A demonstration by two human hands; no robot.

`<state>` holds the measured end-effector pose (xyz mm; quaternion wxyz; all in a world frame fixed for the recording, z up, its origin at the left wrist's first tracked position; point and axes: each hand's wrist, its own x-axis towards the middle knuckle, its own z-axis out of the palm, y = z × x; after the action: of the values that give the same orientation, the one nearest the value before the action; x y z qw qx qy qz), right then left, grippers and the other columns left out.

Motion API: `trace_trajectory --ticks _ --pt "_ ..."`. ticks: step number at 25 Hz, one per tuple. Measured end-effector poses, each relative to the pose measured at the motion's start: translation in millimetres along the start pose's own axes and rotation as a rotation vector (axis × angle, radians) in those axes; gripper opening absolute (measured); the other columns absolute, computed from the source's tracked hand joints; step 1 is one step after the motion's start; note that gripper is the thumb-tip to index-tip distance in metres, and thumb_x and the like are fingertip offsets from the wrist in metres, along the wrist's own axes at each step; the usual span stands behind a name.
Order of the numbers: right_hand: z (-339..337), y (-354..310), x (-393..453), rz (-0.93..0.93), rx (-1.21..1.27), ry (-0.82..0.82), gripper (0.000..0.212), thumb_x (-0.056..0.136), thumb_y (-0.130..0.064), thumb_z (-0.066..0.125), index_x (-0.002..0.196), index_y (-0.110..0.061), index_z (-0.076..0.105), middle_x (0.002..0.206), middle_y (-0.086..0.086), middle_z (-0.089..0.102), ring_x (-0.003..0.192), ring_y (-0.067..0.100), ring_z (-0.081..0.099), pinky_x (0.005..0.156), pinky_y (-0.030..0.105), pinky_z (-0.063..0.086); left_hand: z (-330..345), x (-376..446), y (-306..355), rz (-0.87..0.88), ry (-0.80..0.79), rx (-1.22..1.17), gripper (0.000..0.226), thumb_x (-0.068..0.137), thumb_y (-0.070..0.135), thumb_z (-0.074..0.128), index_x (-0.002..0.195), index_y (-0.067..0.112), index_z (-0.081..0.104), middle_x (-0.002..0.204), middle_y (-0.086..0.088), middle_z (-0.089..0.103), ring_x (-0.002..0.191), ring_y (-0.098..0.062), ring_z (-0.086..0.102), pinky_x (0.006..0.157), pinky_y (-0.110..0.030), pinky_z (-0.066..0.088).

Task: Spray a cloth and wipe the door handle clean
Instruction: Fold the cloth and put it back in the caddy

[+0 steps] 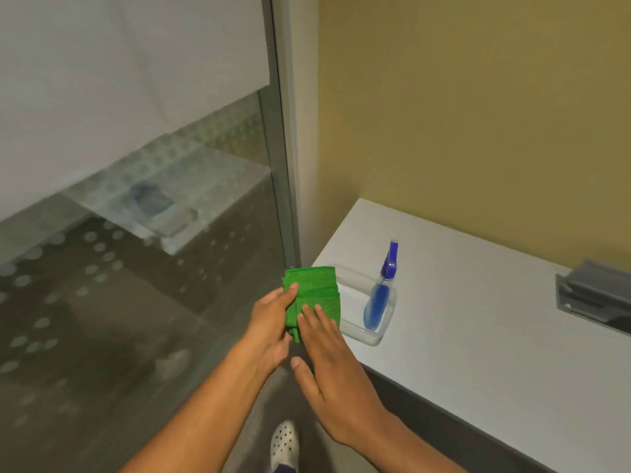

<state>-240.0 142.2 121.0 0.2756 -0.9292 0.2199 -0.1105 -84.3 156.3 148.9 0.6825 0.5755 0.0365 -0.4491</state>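
A folded green cloth [312, 295] is held in front of me at the corner of a white counter. My left hand [271, 322] grips its left edge, thumb on top. My right hand [327, 370] lies flat against the cloth's lower right, fingers spread on the fabric. A spray bottle [379, 295] with blue liquid and a purple trigger head lies tilted in a clear plastic tray [372, 336] just right of the cloth. No door handle is in sight.
The white counter [478, 319] runs along a yellow wall on the right, with a grey metal holder [594, 295] at its far end. A glass partition [136, 268] with frosted dots and a metal frame [286, 165] fills the left. My white shoe [283, 442] shows below.
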Motion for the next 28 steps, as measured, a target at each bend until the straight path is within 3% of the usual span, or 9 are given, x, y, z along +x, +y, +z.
trace_trajectory --ticks 2,4,6,9,13,16,21,25,28 --pt "7.9 16.3 5.2 0.073 -0.031 -0.012 0.07 0.112 -0.061 0.014 0.173 -0.029 0.004 0.171 -0.025 -0.02 0.155 -0.009 -0.029 0.125 0.024 -0.019 5.9 32.5 -5.2 -0.017 -0.008 0.139 0.013 0.104 0.016 0.066 0.101 0.006 0.074 0.085 -0.012 0.082 0.071 -0.022 0.078 0.064 -0.029 0.061" --pt "14.8 34.2 18.3 0.132 -0.099 -0.039 0.069 0.114 -0.059 0.02 0.174 -0.025 0.008 0.177 -0.016 -0.012 0.158 -0.003 -0.028 0.124 0.027 -0.022 13.2 67.1 -12.1 -0.016 -0.042 0.277 0.014 0.103 0.018 0.068 0.1 0.007 0.075 0.08 -0.006 0.083 0.066 -0.014 0.078 0.058 -0.023 0.059" --pt "19.3 51.3 35.2 0.215 -0.137 -0.077 0.067 0.118 -0.053 0.027 0.175 -0.023 0.009 0.18 -0.008 -0.005 0.162 0.007 -0.02 0.124 0.03 -0.022 23.9 102.0 -15.9 0.007 -0.081 0.449 0.018 0.103 0.021 0.07 0.108 0.005 0.076 0.09 -0.009 0.083 0.073 -0.017 0.079 0.062 -0.024 0.06" --pt "25.1 69.0 61.3 0.294 -0.139 -0.131 0.066 0.119 -0.047 0.031 0.175 -0.018 0.009 0.181 0.001 0.0 0.167 0.018 -0.006 0.128 0.032 -0.013 39.4 151.5 -17.4 0.12 -0.144 0.703 0.025 0.103 0.022 0.07 0.119 0.003 0.075 0.105 -0.017 0.081 0.094 -0.033 0.078 0.084 -0.044 0.064" --pt "33.5 94.4 88.6 0.381 -0.125 -0.197 0.067 0.119 -0.042 0.036 0.174 -0.01 0.013 0.181 0.009 0.007 0.167 0.024 0.006 0.134 0.037 0.004 58.1 203.4 -30.2 0.254 -0.209 1.114 0.024 0.103 0.029 0.067 0.11 0.008 0.077 0.108 -0.015 0.078 0.102 -0.036 0.071 0.085 -0.041 0.056" --pt "42.0 112.2 101.9 0.473 -0.071 -0.234 0.067 0.118 -0.04 0.037 0.173 -0.008 0.016 0.18 0.011 0.01 0.167 0.025 0.009 0.135 0.038 0.009 62.8 225.7 -45.9 0.173 -0.199 1.246 0.023 0.106 0.026 0.061 0.112 0.006 0.073 0.117 -0.018 0.075 0.107 -0.038 0.069 0.08 -0.036 0.048" --pt "56.1 138.4 113.7 0.463 -0.101 -0.31 0.063 0.119 -0.034 0.037 0.169 0.001 0.024 0.177 0.019 0.018 0.165 0.033 0.015 0.136 0.044 0.015 70.2 248.8 -56.8 0.125 -0.206 1.331 0.028 0.107 0.014 0.057 0.131 0.005 0.069 0.135 -0.023 0.07 0.125 -0.042 0.064 0.1 -0.041 0.051" --pt "61.7 150.6 123.9 0.498 -0.052 -0.236 0.051 0.116 -0.035 0.048 0.156 -0.002 0.045 0.159 0.013 0.048 0.145 0.03 0.045 0.124 0.045 0.039 76.1 250.1 -61.3 0.159 -0.214 1.424 0.027 0.104 0.005 0.051 0.122 0.006 0.072 0.126 -0.023 0.071 0.114 -0.043 0.068 0.09 -0.04 0.053" --pt "66.6 158.0 127.5 0.488 -0.065 -0.222 0.043 0.117 -0.035 0.045 0.151 -0.009 0.052 0.155 0.007 0.052 0.141 0.028 0.046 0.122 0.043 0.04 79.9 245.8 -61.5 0.185 -0.247 1.571 0.026 0.102 0.002 0.048 0.117 0.003 0.069 0.119 -0.021 0.071 0.107 -0.04 0.07 0.079 -0.037 0.051"
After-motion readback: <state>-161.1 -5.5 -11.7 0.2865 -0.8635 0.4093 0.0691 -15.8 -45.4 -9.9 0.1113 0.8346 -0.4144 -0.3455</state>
